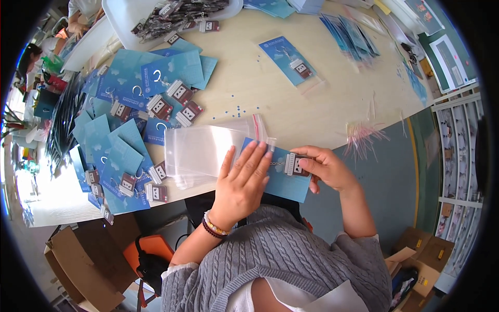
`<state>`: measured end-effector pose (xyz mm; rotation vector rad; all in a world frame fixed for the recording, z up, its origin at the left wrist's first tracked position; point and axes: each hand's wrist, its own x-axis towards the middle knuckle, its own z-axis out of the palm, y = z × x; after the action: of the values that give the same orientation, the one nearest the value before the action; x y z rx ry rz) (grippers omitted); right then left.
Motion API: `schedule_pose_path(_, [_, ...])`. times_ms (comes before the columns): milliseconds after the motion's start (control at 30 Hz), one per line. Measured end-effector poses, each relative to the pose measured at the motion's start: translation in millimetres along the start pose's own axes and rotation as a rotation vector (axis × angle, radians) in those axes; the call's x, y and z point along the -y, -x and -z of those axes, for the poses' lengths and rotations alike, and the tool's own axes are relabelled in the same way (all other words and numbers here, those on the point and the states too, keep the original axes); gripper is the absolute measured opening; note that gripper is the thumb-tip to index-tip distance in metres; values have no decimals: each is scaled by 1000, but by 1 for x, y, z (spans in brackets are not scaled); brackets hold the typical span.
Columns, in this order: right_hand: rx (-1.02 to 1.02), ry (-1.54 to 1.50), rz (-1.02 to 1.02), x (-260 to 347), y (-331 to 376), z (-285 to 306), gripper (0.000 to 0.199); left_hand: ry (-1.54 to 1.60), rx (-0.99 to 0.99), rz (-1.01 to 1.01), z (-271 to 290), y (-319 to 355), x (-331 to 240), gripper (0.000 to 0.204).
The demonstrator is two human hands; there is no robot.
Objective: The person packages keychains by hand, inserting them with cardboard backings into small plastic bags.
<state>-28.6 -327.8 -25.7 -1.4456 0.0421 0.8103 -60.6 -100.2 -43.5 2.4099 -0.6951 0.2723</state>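
Note:
My right hand (pixel 332 169) pinches a blue backing card (pixel 285 188) by its right end, thumb on a small brown-and-white keychain charm (pixel 293 164) with a face on it. A short chain runs from the charm along the card. My left hand (pixel 240 182) lies flat with fingers stretched over the card's left end and the zip edge of a stack of clear zip bags (pixel 200 151). Whether the card's left end is inside a bag is hidden under these fingers. The bags lie on the table's near edge.
Blue cards with keychains (pixel 125 88) are heaped on the left. A white bin (pixel 117 21) of charms stands behind them. One bagged card (pixel 288 60) and a row of blue packets (pixel 351 36) lie farther back. Thin plastic strips (pixel 364 135) hang at the right edge.

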Motion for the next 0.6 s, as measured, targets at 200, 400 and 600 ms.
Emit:
schedule_pose_path(200, [122, -16, -26, 12, -11, 10, 37, -111, 13, -111, 7, -11, -12, 55])
schedule_pose_path(400, [237, -181, 120, 11, -28, 4, 41, -135, -25, -237, -1, -35, -23, 53])
schedule_pose_path(600, [94, 15, 272, 9, -53, 29, 34, -204, -11, -374, -19, -57, -26, 55])
